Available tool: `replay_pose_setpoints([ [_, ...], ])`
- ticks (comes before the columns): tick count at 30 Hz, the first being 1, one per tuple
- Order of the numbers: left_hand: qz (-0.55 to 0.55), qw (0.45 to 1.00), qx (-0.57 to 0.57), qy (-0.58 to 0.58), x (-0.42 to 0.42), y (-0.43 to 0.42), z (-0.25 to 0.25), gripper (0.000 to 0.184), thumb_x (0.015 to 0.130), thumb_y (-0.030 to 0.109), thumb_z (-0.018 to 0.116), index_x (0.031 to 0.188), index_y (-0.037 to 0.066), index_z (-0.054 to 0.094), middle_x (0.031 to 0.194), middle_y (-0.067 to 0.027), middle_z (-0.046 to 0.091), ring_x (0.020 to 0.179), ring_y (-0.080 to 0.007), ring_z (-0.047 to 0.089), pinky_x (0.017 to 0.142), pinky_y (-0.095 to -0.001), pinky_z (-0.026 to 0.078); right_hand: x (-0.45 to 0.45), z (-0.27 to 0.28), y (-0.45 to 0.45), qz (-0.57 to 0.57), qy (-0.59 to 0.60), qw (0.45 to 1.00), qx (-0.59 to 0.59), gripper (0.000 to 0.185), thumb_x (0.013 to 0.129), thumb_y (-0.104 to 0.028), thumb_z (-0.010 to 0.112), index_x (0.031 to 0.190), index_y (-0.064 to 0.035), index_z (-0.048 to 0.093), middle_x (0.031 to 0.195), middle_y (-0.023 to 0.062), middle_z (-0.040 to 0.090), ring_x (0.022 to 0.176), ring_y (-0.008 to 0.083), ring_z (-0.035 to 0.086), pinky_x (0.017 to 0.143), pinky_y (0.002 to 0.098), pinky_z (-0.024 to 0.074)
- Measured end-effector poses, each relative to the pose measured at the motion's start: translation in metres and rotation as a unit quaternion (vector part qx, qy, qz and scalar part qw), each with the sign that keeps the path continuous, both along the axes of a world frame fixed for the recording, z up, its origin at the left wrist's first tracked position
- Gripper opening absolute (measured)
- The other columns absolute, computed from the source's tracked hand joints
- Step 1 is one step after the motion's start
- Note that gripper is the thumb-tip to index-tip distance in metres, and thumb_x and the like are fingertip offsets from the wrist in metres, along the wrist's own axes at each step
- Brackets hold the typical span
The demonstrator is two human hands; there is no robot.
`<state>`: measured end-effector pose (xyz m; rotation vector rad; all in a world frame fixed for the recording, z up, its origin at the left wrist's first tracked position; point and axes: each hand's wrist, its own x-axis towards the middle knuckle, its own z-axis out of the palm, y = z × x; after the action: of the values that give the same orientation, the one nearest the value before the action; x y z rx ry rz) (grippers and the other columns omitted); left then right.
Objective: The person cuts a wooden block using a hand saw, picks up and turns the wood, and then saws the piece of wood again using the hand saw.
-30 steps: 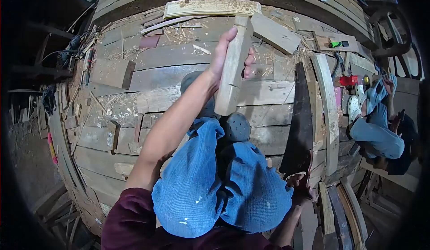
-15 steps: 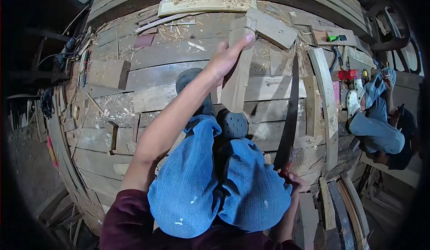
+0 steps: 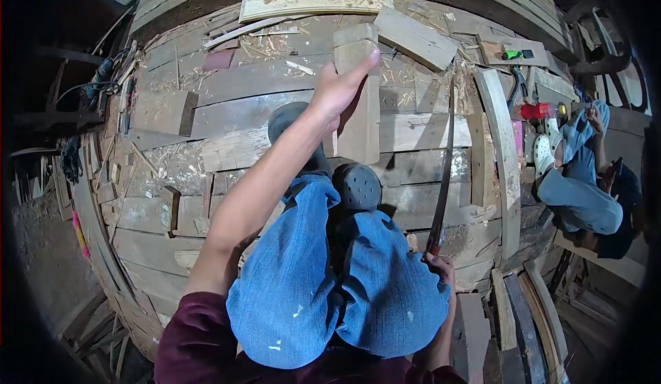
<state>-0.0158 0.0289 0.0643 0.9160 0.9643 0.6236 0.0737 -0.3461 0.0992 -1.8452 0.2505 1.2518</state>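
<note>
My left hand is closed on the left edge of a wooden block, with the thumb stretched over its upper face. The block stands just beyond the toe of my dark clog. Beside my right knee, my right hand is wrapped round the handle of a handsaw. Its long dark blade points away from me, seen nearly edge-on and apart from the block. Another wooden block lies at the far end of the held one.
A long pale board lies right of the saw. Behind the blocks is a moulded board amid shavings. On the left sits a squared offcut. Another person sits at the right near a red bottle-like object.
My left hand has turned the block, so its broad face shows more and its top has shifted left. The saw blade has rotated from showing its side to nearly edge-on.
</note>
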Motion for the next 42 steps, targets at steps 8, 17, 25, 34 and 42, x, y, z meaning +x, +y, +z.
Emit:
replay_pose_setpoints([
  [8,-0.072,0.996,0.017,0.059,-0.002,-0.001,-0.012,0.031,0.087,0.025,0.06,0.098,-0.004,0.058,0.068,-0.001,0.054,0.054,-0.0059,0.045,0.045,-0.0237,0.035,0.006,-0.015,-0.008,0.129,-0.023,0.991,-0.036,0.03,0.081,-0.027,0.066,0.067,0.0001,0.062,0.057,0.0032,0.056,0.049,0.0104,0.05,0.047,0.0252,0.0363],
  [17,-0.232,0.953,0.174,0.089,-0.003,0.002,-0.039,0.042,0.089,0.028,0.056,0.121,0.0,0.054,0.105,-0.0093,0.063,0.094,-0.0138,0.055,0.084,-0.0284,0.043,-0.001,-0.042,-0.025,0.169,-0.172,0.962,-0.128,0.035,0.083,-0.025,0.065,0.06,0.0003,0.056,0.057,0.003,0.055,0.05,0.0095,0.048,0.046,0.0282,0.035],
  [25,-0.383,0.84,0.297,0.247,0.014,-0.012,-0.13,0.042,0.085,0.03,0.06,0.116,0.003,0.057,0.102,-0.0214,0.062,0.095,-0.0351,0.059,0.086,-0.0398,0.045,0.01,-0.091,-0.076,0.204,-0.337,0.9,-0.188,0.032,0.083,-0.029,0.063,0.083,0.0034,0.065,0.064,0.0166,0.062,0.06,0.0224,0.06,0.06,0.0362,0.0448],
  [34,-0.361,0.751,0.508,0.218,-0.015,-0.064,-0.113,0.063,0.064,0.02,0.071,0.12,0.005,0.047,0.109,-0.0165,0.049,0.106,-0.0327,0.049,0.081,-0.0442,0.048,0.004,-0.074,-0.066,0.146,-0.267,0.939,-0.16,0.038,0.083,-0.032,0.063,0.069,0.004,0.058,0.056,0.0063,0.053,0.052,0.0131,0.047,0.051,0.0315,0.0384],
  [42,-0.463,0.663,0.395,0.436,-0.024,-0.065,-0.116,0.067,0.059,0.026,0.079,0.117,0.006,0.052,0.115,-0.0184,0.05,0.113,-0.0317,0.047,0.088,-0.0491,0.043,-0.017,-0.059,-0.047,0.048,-0.275,0.947,-0.16,0.04,0.084,-0.032,0.065,0.06,-0.0022,0.055,0.054,0.0011,0.05,0.049,0.0074,0.042,0.044,0.0253,0.0312],
])
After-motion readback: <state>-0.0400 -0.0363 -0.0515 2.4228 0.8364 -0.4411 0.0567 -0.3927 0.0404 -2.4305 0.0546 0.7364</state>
